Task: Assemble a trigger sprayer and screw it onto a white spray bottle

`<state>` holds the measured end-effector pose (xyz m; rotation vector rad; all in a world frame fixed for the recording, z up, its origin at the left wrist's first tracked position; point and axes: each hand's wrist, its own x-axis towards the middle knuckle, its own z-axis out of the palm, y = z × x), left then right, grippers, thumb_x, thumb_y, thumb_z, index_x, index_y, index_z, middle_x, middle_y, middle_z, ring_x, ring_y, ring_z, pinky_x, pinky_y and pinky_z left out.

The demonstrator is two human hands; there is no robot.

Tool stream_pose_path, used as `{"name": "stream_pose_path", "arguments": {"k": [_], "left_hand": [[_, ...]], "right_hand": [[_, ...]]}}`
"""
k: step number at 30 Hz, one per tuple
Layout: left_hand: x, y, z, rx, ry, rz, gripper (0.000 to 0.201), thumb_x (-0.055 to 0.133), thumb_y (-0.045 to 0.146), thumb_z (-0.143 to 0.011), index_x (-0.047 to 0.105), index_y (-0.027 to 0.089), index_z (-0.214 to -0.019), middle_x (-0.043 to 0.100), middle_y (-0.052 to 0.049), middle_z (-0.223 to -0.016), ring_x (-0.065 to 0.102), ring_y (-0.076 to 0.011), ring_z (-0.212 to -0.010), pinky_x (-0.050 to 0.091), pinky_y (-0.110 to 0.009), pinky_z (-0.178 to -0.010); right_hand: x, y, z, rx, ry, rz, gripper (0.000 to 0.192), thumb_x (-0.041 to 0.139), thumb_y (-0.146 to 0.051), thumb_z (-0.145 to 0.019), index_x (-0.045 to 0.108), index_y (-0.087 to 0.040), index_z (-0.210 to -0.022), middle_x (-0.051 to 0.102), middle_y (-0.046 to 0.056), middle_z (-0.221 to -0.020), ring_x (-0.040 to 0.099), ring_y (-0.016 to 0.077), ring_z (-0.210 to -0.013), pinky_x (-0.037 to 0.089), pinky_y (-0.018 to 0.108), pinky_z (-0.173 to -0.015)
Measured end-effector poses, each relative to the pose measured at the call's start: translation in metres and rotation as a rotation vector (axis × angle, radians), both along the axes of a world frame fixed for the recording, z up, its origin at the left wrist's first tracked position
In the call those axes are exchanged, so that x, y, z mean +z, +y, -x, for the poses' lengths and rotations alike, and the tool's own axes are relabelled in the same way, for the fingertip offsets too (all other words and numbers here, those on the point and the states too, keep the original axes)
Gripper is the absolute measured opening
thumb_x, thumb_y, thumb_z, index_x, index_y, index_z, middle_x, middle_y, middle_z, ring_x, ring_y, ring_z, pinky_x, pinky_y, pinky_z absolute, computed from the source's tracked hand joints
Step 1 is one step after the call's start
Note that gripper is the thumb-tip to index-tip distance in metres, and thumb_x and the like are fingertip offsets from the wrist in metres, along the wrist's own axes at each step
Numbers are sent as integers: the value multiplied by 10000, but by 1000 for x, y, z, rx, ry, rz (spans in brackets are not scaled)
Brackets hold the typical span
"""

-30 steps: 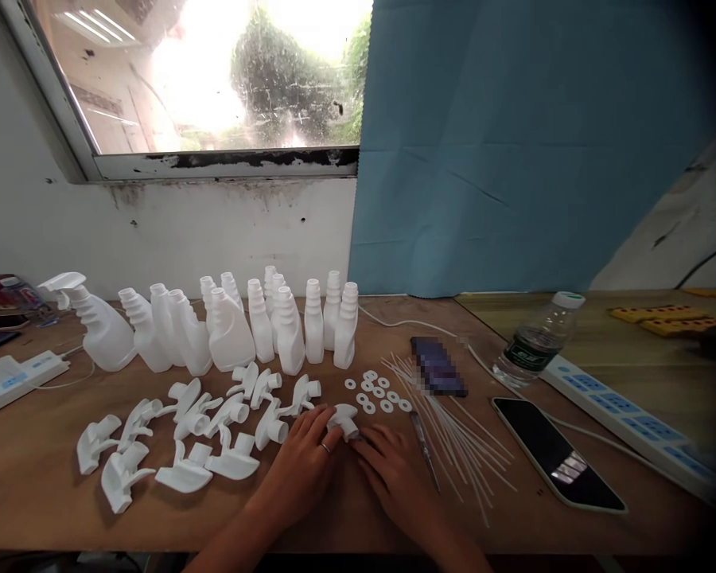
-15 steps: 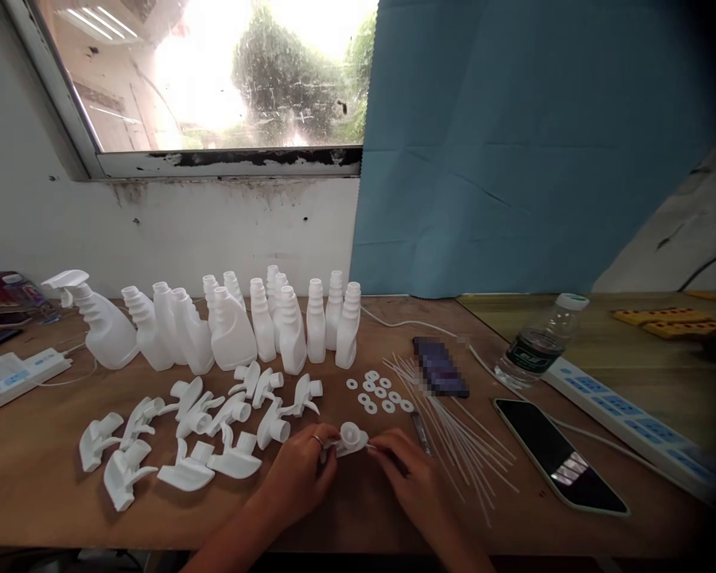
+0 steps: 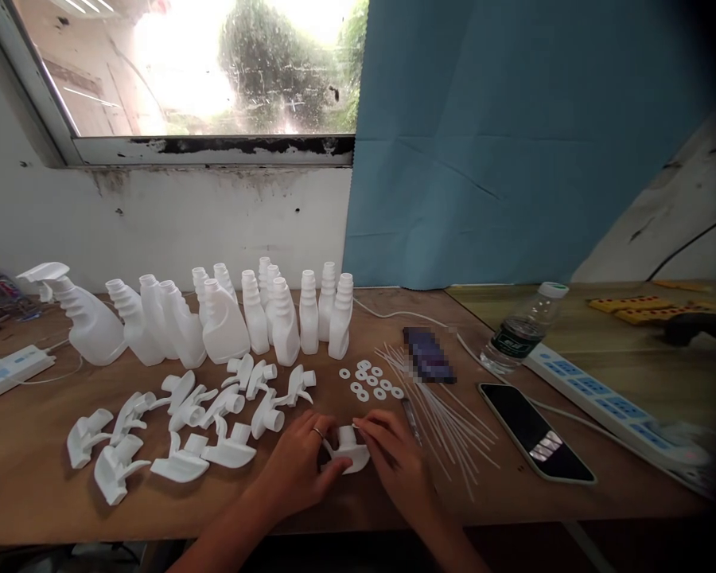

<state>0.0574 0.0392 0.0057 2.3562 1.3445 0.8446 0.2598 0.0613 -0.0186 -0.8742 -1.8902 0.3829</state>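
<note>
My left hand [image 3: 301, 458], with a ring on one finger, is closed on a white spray trigger head [image 3: 356, 458]. It lies low over the table's front part, its round collar turned up. At the edge of that collar, the fingertips of my right hand [image 3: 394, 458] are pinched together; something small and white shows at them, too small to name. Several more trigger heads [image 3: 182, 464] lie loose to the left. White washers [image 3: 371, 381] are scattered just beyond my hands. To the right, thin white tubes [image 3: 447, 430] spread out beside a slim pen-like tool [image 3: 411, 418].
Several white spray bottles [image 3: 285, 326] stand along the back, the leftmost bottle [image 3: 89, 318] with a trigger head on. On the right are a phone [image 3: 537, 430], a blurred dark packet-like item [image 3: 429, 356], a water bottle [image 3: 519, 334] and a power strip [image 3: 602, 406]. Another power strip [image 3: 17, 370] lies left.
The trigger head has tilted, its collar now showing more from the side. My right fingertips have moved up to the collar's rim. The whole view has shifted slightly.
</note>
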Motion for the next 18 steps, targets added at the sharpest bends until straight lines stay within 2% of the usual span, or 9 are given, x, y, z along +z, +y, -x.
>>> {"name": "stream_pose_path", "arguments": {"k": [2, 4, 10, 14, 18], "left_hand": [[1, 0, 0, 6, 12, 6, 368, 738, 301, -812, 545, 203, -1110, 638, -83, -1028, 579, -291, -961, 513, -450, -827], [0, 1, -1, -3, 18, 8, 411, 775, 262, -777, 548, 219, -1116, 643, -69, -1048, 584, -286, -962, 520, -448, -831], [-7, 4, 0, -16, 17, -19, 366, 714, 96, -811, 524, 239, -1089, 671, -36, -1088, 626, -244, -956, 527, -386, -833], [-12, 4, 2, -28, 17, -38, 346, 685, 94, -845, 521, 243, -1110, 688, -26, -1105, 651, -228, -964, 531, -360, -837], [-14, 6, 2, 18, 15, -48, 430, 733, 96, -808, 505, 208, -1156, 702, -51, -1082, 668, -243, -946, 541, -368, -821]], "right_hand": [[-2, 1, -1, -11, 20, 12, 295, 497, -116, -981, 654, -263, -1182, 596, 78, -1067, 628, 184, -981, 543, 309, -833], [-2, 2, -2, -4, 23, 23, 301, 497, -116, -981, 652, -269, -1189, 594, 74, -1075, 627, 181, -985, 540, 301, -833], [2, 1, -3, 83, -10, 31, 378, 468, -86, -981, 631, -311, -1237, 580, 60, -1114, 614, 171, -1021, 534, 293, -863], [4, 0, -4, 178, -68, 8, 443, 444, -79, -981, 597, -351, -1296, 555, 54, -1167, 605, 160, -1018, 536, 297, -873], [8, -2, -2, 236, -135, 34, 462, 407, -72, -975, 553, -325, -1333, 532, 68, -1225, 575, 173, -1090, 526, 316, -912]]}}
